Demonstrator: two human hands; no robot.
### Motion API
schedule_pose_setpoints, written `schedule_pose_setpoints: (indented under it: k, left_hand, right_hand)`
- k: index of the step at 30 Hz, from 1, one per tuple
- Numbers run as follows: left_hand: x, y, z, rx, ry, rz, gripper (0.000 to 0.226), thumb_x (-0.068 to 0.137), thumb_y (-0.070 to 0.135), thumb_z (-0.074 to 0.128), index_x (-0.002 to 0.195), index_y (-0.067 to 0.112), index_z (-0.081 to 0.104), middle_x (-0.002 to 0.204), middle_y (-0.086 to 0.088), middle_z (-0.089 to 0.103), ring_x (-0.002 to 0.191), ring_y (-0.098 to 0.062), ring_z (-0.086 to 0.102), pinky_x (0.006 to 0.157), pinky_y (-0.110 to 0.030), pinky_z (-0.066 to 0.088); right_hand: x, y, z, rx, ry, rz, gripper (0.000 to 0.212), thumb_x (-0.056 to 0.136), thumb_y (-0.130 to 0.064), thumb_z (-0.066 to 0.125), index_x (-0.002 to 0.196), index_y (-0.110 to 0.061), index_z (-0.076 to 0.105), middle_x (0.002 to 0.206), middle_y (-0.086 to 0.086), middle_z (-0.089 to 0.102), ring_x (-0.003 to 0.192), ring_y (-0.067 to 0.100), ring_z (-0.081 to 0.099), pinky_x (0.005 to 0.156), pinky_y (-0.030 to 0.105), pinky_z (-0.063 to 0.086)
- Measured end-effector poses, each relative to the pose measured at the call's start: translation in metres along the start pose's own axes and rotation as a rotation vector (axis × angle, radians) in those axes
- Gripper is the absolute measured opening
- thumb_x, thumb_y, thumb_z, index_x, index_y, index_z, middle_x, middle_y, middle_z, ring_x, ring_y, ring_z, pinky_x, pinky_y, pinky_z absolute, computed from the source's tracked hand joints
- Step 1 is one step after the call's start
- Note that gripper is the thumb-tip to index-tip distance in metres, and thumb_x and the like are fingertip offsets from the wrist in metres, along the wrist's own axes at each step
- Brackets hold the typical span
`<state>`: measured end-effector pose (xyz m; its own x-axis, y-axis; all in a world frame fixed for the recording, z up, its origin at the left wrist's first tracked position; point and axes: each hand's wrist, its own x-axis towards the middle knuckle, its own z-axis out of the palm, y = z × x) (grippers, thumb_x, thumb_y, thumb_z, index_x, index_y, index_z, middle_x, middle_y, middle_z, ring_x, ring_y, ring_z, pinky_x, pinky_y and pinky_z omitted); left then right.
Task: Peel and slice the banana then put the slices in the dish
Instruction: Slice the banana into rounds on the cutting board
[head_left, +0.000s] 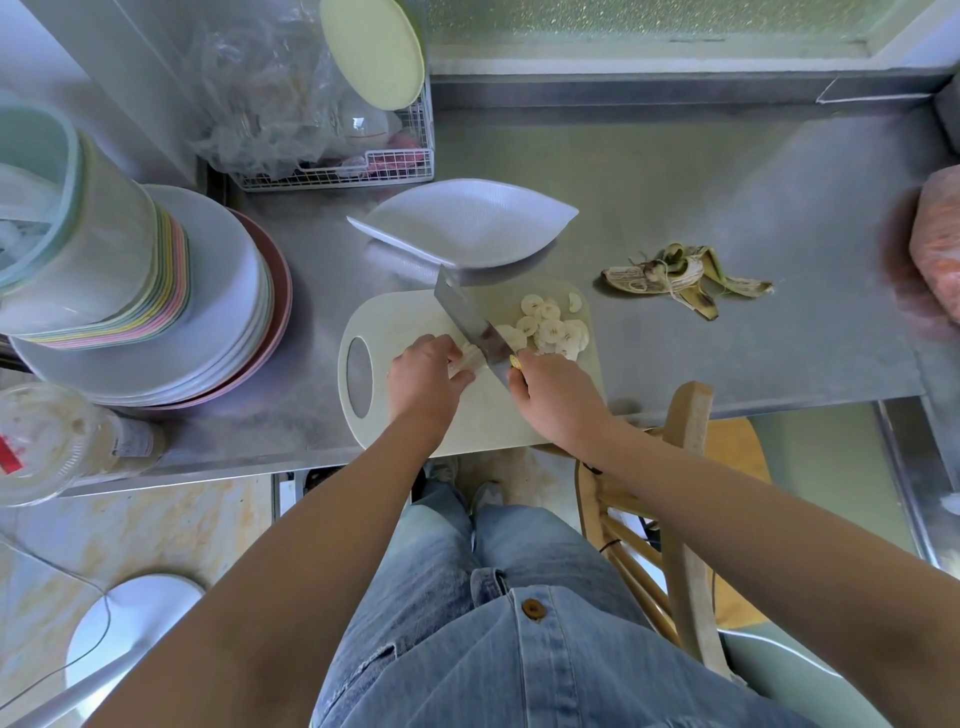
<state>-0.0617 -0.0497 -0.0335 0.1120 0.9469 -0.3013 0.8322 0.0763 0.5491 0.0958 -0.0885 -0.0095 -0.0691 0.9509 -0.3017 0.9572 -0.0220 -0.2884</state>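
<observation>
Holding down the one remaining banana stub (470, 357) near the middle of the cutting board (405, 322), your left grip (423, 371) curls its fingers over it. Your right grip (550, 389) is wrapped round the handle of the single knife (470, 317), whose blade meets the stub just beside those fingers. On the board's right part lies one heap of slices (551, 330), about ten, overlapping too much to count exactly. One white dish (467, 223) sits on the desk (727, 208) just beyond the board. One peel (685, 275) lies right of the board, well apart.
</observation>
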Motion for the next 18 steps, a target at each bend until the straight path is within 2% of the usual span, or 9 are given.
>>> schedule_pose_setpoints:
  k: [3,9,13,15,18]
  left_hand:
    - [0.000,-0.001,-0.001,0.007,-0.003,0.002,0.023,0.081,0.027,0.073,0.101,0.016,0.068,0.104,-0.002,0.066,0.091,-0.025,0.062,0.078,-0.033,0.047]
    - [-0.001,-0.004,-0.002,-0.007,-0.019,0.017,0.028,0.081,0.030,0.073,0.105,0.017,0.065,0.106,-0.002,0.065,0.091,-0.024,0.061,0.082,-0.035,0.048]
    - [-0.007,-0.011,-0.002,0.016,0.003,0.020,0.042,0.080,0.039,0.072,0.113,0.017,0.060,0.108,-0.003,0.061,0.093,-0.026,0.061,0.080,-0.035,0.050]
    - [-0.009,-0.013,-0.002,0.036,0.011,0.011,0.038,0.081,0.042,0.069,0.109,0.018,0.061,0.105,-0.003,0.062,0.091,-0.026,0.062,0.077,-0.035,0.050]
    - [-0.010,-0.011,-0.003,0.056,-0.003,0.004,0.029,0.084,0.039,0.066,0.103,0.018,0.063,0.101,-0.002,0.064,0.088,-0.026,0.062,0.075,-0.034,0.049]
  right_hand:
    - [0.001,0.000,0.009,-0.019,-0.017,0.018,0.027,0.100,-0.025,0.034,0.097,-0.006,0.053,0.070,0.006,0.047,0.067,0.026,0.052,0.058,0.031,0.033]
    - [0.001,0.003,0.014,-0.008,-0.008,0.031,0.029,0.100,-0.026,0.034,0.102,-0.006,0.054,0.067,0.005,0.048,0.061,0.023,0.046,0.057,0.030,0.033]
    - [-0.001,0.005,0.004,0.039,0.049,0.010,0.025,0.100,-0.026,0.037,0.084,-0.009,0.047,0.062,0.004,0.045,0.058,0.026,0.048,0.054,0.031,0.031]
    - [-0.002,0.004,-0.002,0.064,0.073,0.012,0.025,0.099,-0.025,0.038,0.078,-0.011,0.038,0.057,0.005,0.040,0.056,0.027,0.045,0.053,0.032,0.030]
    - [-0.002,0.002,-0.006,0.075,0.072,0.012,0.026,0.098,-0.026,0.039,0.076,-0.012,0.036,0.057,0.007,0.041,0.054,0.028,0.044,0.052,0.032,0.030]
